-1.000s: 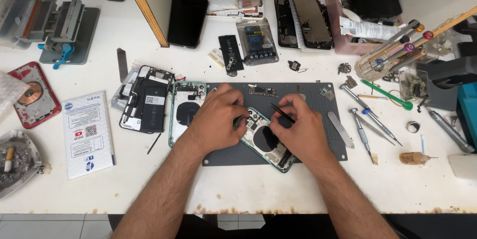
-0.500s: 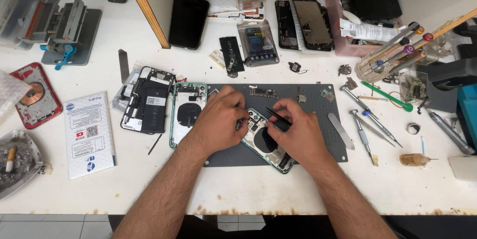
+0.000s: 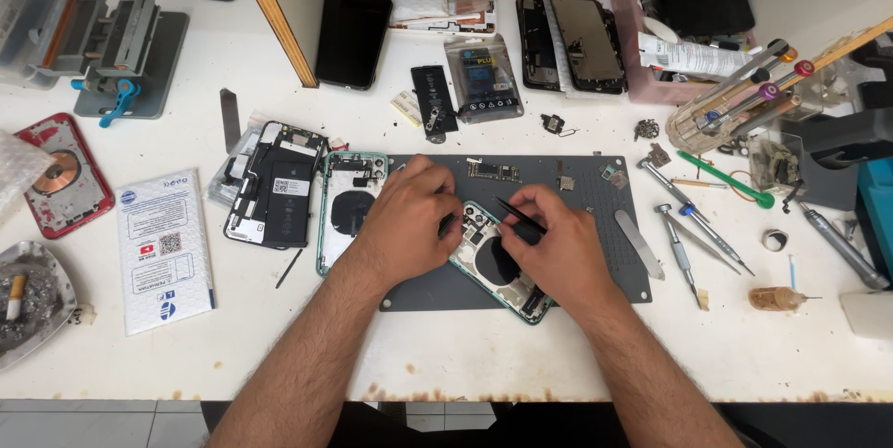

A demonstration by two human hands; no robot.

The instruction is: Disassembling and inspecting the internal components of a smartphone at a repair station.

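An opened green phone housing (image 3: 495, 267) lies tilted on a dark grey work mat (image 3: 595, 253) at the table's middle. My left hand (image 3: 405, 220) rests on its upper left end, fingers curled over the camera corner. My right hand (image 3: 553, 248) is closed on black tweezers (image 3: 519, 215), whose tips point up-left toward the housing's top. A second green back housing (image 3: 346, 206) with a round coil lies under my left wrist, on the mat's left edge.
A phone screen assembly (image 3: 279, 186) lies left of the mat, a white packet (image 3: 163, 248) and red back cover (image 3: 60, 173) farther left. Screwdrivers (image 3: 688, 225), a metal spudger (image 3: 640, 243) and a tool rack (image 3: 744, 85) sit right. Phones and parts (image 3: 577, 39) crowd the back.
Both hands have stayed over the green housing. My right hand with the tweezers shifted slightly; the tips now sit a little lower and nearer the housing's top end.
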